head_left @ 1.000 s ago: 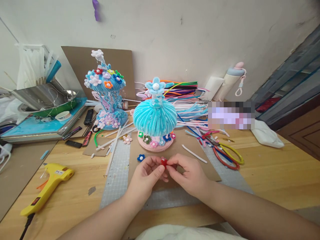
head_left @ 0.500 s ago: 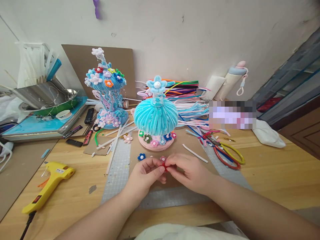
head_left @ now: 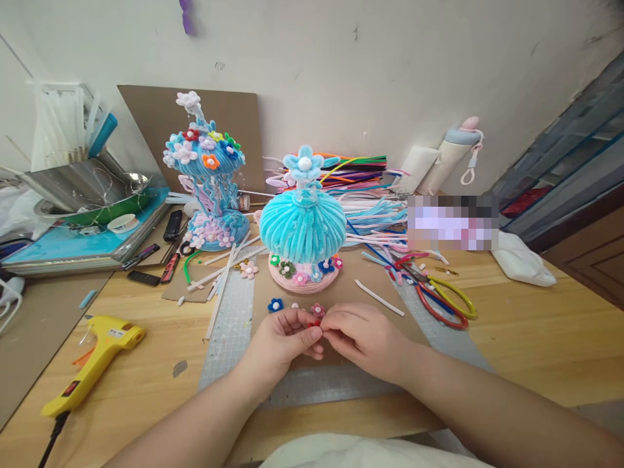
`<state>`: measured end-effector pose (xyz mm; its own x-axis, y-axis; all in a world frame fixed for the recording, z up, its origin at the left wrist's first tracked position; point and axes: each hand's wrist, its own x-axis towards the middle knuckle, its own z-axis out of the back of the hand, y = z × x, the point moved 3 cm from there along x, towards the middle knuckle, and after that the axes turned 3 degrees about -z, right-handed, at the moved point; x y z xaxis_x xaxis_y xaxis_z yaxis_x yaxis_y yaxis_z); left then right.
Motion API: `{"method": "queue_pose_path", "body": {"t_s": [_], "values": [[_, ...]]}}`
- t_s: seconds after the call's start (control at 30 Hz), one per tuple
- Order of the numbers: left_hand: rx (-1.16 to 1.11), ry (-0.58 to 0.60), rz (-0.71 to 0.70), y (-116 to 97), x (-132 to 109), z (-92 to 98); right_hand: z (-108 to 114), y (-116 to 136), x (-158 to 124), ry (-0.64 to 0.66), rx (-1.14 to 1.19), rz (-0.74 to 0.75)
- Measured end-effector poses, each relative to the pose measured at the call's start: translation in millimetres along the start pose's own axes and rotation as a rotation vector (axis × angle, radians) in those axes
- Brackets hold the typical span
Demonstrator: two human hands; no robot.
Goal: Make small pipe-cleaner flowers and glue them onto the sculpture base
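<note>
While both meet at the fingertips, the left hand (head_left: 283, 341) and right hand (head_left: 363, 335) pinch a tiny red pipe-cleaner flower (head_left: 314, 322) between them, just above the bench (head_left: 146, 383). A pink flower (head_left: 318, 309) lies just beyond the fingertips. So small and mostly hidden, the red piece could slip from the pinch, or be crushed by a hard squeeze.

Bright, even light, soft shadows, sharp focus, edges bowed.

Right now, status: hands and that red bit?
Left hand and right hand both pinching red bit. Held over cardboard. Pink flower lies just beyond.
</note>
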<state>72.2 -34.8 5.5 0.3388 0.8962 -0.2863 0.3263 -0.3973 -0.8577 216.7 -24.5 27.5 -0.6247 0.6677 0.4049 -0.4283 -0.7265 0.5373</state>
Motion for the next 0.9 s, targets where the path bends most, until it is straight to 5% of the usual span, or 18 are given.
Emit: {"method": "queue_pose_path", "body": {"t_s": [0.9], "values": [[0.061,0.008,0.021,3.9,4.5,5.7,-0.4,4.7,1.5,0.023,-0.062,-0.017]]}}
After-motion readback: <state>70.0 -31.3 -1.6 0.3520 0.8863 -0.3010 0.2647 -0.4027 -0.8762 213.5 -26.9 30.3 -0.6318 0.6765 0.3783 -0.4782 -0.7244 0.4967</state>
